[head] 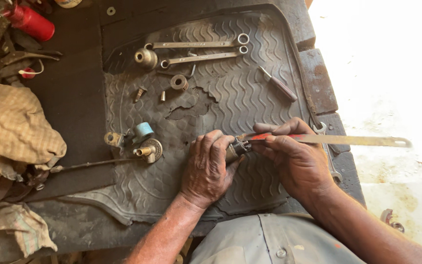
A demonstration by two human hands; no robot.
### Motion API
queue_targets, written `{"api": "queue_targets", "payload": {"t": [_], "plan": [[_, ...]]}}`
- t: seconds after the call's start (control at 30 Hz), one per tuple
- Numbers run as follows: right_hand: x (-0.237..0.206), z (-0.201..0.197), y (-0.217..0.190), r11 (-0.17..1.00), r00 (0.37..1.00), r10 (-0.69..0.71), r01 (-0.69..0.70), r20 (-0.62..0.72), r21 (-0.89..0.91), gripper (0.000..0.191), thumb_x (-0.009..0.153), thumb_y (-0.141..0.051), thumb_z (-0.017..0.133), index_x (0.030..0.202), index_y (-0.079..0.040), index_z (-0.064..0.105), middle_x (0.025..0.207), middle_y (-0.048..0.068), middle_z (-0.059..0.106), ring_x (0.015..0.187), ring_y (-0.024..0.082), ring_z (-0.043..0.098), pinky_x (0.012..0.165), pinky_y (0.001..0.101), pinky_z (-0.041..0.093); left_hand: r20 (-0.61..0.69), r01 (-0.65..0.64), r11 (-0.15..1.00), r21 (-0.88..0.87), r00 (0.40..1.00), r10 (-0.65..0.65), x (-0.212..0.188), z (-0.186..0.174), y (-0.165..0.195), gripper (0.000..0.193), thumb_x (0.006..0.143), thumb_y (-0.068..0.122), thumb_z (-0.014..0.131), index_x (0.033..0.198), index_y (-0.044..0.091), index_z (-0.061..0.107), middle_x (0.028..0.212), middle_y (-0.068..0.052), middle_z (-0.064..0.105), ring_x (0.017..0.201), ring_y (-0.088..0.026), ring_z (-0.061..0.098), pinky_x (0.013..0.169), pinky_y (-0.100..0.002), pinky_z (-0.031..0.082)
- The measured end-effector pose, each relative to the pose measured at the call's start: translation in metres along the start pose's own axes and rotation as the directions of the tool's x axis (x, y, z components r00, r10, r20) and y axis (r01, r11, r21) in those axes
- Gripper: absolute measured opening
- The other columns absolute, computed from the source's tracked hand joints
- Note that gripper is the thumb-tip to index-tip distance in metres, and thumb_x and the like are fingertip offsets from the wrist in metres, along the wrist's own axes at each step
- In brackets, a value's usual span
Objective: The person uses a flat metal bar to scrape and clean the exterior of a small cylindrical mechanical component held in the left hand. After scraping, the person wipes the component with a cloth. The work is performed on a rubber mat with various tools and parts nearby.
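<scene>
My left hand [208, 166] is closed around a small dark metal part [236, 148], pressing it onto a worn grey rubber mat [250, 102]. My right hand [294, 156] grips a hacksaw blade [352, 141], with the red-painted end of the blade lying across the part. The blade's bare end sticks out to the right, past the mat's edge. A brass-and-metal valve assembly with a light blue cap [141, 142] lies on the mat left of my left hand.
Two ring spanners [199, 51], a round brass fitting [145, 58], a small ring [179, 81], bolts and a dark-handled screwdriver [278, 84] lie on the mat's far half. Another spanner [329, 156] lies beneath my right hand. Rags [10, 127] and a red can [31, 22] are at left.
</scene>
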State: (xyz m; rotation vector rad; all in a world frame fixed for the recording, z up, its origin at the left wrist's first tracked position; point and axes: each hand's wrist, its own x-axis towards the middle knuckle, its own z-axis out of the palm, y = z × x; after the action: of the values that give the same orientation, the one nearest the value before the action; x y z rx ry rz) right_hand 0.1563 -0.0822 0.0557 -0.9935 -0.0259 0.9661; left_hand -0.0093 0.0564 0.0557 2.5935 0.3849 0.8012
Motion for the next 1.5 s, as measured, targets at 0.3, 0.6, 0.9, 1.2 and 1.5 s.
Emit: {"api": "queue_targets", "payload": {"t": [0.3, 0.6, 0.9, 1.2, 1.5], "plan": [[0.012, -0.003, -0.055, 0.989, 0.998, -0.068, 0.069, 0.009, -0.129, 0.005, 0.09, 0.0, 0.059, 0.091, -0.004, 0.061, 0.098, 0.017, 0.074, 0.095, 0.029, 0.071, 0.094, 0.0441, 0.058, -0.008, -0.026, 1.0, 0.01, 1.0, 0.026, 0.002, -0.001, 0.001, 0.053, 0.089, 0.022, 0.082, 0.129, 0.007, 0.05, 0.122, -0.014, 0.053, 0.11, -0.034, 0.056, 0.096, -0.047, 0.046], [0.017, -0.002, -0.016, 0.996, 0.994, 0.086, -0.084, 0.074, -0.026, 0.017, 0.085, 0.005, 0.064, 0.089, -0.009, 0.055, 0.095, 0.016, 0.074, 0.086, 0.028, 0.075, 0.081, 0.044, 0.063, -0.019, -0.001, 1.0, 0.025, 1.0, 0.002, -0.002, 0.002, 0.002, 0.055, 0.086, 0.02, 0.083, 0.128, 0.008, 0.05, 0.123, -0.013, 0.054, 0.111, -0.034, 0.057, 0.096, -0.047, 0.046], [0.016, 0.009, -0.02, 0.987, 0.994, 0.044, -0.028, 0.103, -0.156, 0.014, 0.085, 0.004, 0.063, 0.089, -0.006, 0.055, 0.093, 0.017, 0.073, 0.084, 0.027, 0.074, 0.077, 0.042, 0.063, -0.016, -0.012, 1.0, 0.015, 1.0, 0.012, -0.001, -0.001, 0.002, 0.056, 0.086, 0.02, 0.082, 0.129, 0.007, 0.049, 0.122, -0.013, 0.054, 0.11, -0.034, 0.057, 0.096, -0.048, 0.045], [0.026, 0.016, -0.024, 0.97, 0.981, 0.134, -0.1, 0.14, -0.223, 0.009, 0.086, 0.002, 0.063, 0.084, -0.005, 0.057, 0.094, 0.02, 0.073, 0.083, 0.029, 0.075, 0.078, 0.0411, 0.063, -0.015, -0.02, 1.0, -0.001, 1.0, 0.02, -0.001, -0.001, 0.001, 0.052, 0.087, 0.017, 0.08, 0.129, 0.007, 0.049, 0.122, -0.014, 0.054, 0.11, -0.034, 0.057, 0.096, -0.047, 0.045], [0.005, 0.015, -0.036, 0.818, 0.873, -0.446, 0.487, 0.197, -0.307, 0.007, 0.11, 0.001, 0.066, 0.105, 0.002, 0.061, 0.106, 0.02, 0.073, 0.102, 0.025, 0.073, 0.101, 0.0393, 0.062, -0.021, 0.002, 1.0, 0.01, 1.0, -0.002, -0.002, -0.002, 0.003, 0.051, 0.089, 0.022, 0.081, 0.128, 0.007, 0.051, 0.121, -0.013, 0.055, 0.109, -0.033, 0.057, 0.095, -0.046, 0.046]]}}
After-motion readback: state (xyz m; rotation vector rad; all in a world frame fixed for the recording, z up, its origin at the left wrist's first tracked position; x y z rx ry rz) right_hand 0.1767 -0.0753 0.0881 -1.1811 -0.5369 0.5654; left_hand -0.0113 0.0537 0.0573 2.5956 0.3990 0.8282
